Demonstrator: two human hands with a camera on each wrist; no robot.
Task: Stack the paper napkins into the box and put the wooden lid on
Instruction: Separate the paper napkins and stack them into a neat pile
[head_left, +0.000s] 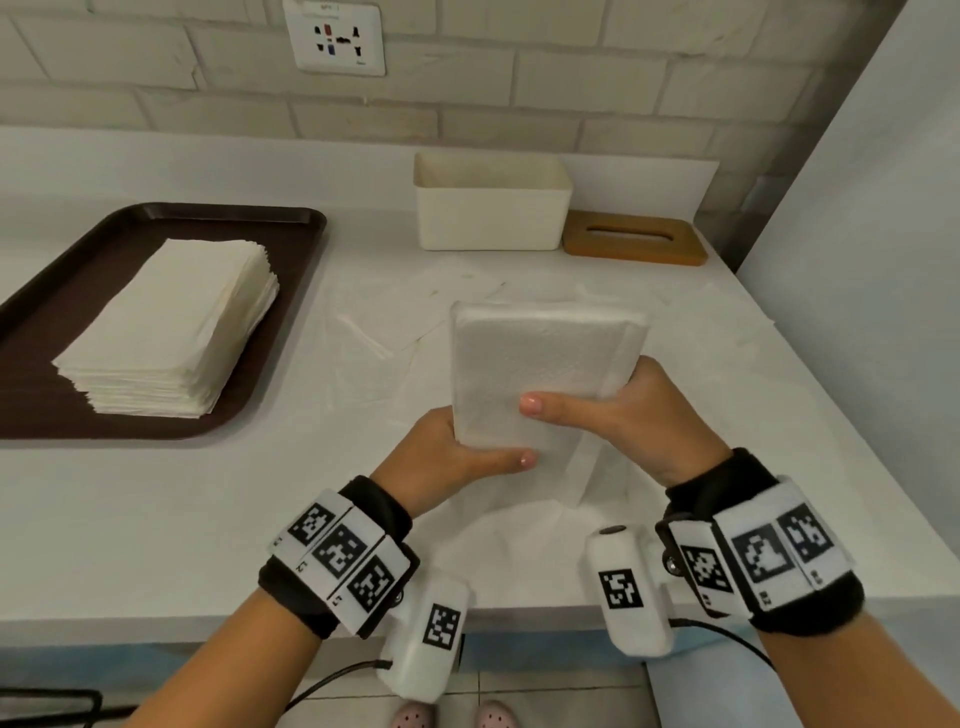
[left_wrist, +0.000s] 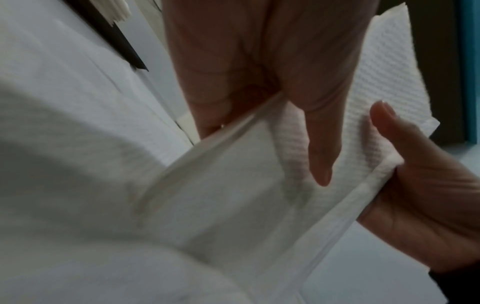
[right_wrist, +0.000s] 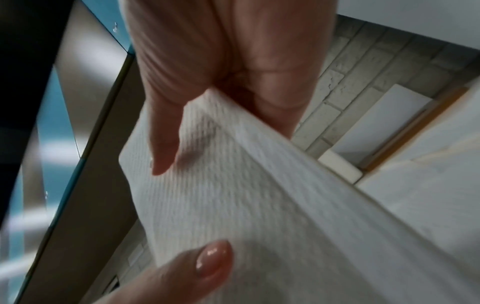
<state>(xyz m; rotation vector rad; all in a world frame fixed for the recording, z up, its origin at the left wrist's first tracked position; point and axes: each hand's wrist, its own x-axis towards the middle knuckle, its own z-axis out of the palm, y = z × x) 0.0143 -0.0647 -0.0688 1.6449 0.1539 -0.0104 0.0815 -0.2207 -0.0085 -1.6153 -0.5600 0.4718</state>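
Note:
Both hands hold a thick white wad of paper napkins (head_left: 540, 369) above the counter, tilted up toward me. My left hand (head_left: 457, 452) grips its near left corner, thumb on top. My right hand (head_left: 623, 410) grips its right side, thumb laid across the face. The left wrist view shows the napkins (left_wrist: 233, 201) pinched under the left thumb, and the right wrist view shows the napkins (right_wrist: 259, 195) under the right thumb. A second napkin stack (head_left: 171, 327) lies on the brown tray (head_left: 47, 415). The white box (head_left: 488, 208) stands open at the back, the wooden lid (head_left: 634, 241) flat beside it on the right.
The white counter (head_left: 156, 519) ends at a front edge near my wrists and meets a white wall panel (head_left: 857, 260) on the right. Thin paper sheets lie spread on the counter (head_left: 415, 322) under the held wad. A brick wall with a socket (head_left: 335, 36) runs behind.

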